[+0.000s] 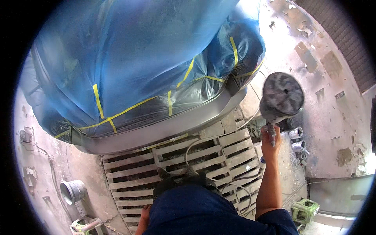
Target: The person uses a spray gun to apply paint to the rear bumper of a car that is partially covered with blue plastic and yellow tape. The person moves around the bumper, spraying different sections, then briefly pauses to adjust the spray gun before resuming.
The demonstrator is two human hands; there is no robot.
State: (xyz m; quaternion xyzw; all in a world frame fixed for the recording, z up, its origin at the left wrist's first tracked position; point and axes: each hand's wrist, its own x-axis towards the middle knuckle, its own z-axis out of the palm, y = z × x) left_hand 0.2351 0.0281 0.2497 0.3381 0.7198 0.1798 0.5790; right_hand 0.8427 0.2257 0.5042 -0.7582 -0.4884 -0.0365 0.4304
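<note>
Spray gun (271, 131) with a broad round cup (285, 88) is out at the person's right, held above the floor and well apart from the grey bumper (168, 128) under blue film (152, 51). Right hand (270, 143) is closed round the gun's grip, just below the cup. Handling, as judged: stiff, top-heavy with any liquid inside, perhaps slick where the smeared lid is wet; best taken by the grip, cup kept level. Whether the pale hose (188, 150) joins the gun cannot be told. Right forearm reaches forward from the short dark sleeve (276, 221), elbow nearly straight, wrist roughly in line. Left hand (145, 212) hangs low beside the torso, mostly hidden; its fingers cannot be read. The two hands are well apart.
</note>
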